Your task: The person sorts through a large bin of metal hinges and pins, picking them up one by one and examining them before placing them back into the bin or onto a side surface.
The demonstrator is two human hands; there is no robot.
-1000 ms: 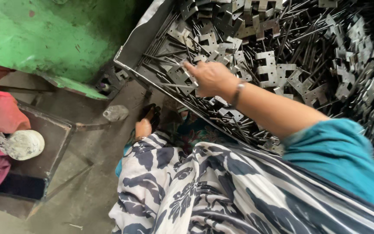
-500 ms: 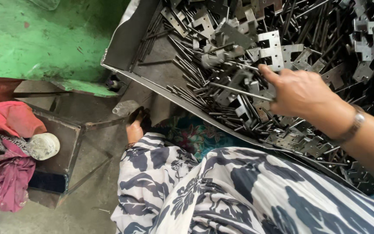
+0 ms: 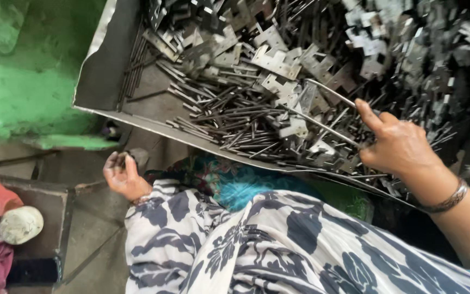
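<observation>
Picking a thin rod (image 3: 322, 124) from the tray (image 3: 104, 65) with the right hand (image 3: 398, 147).
Fingers pinch the rod; left hand (image 3: 122, 175) rests half open, empty. Next, I think, lift it free.

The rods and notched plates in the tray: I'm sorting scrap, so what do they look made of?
Thin rods: likely bare steel, dull dark grey, faint glints. Notched plates: probably stamped sheet metal, paler grey, matte, cut edges. The right hand grips one long rod.

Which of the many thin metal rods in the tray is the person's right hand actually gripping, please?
The long rod slanting up-left from the right hand: its end is raised above the heap, while the others lie flat in the tray.
</observation>
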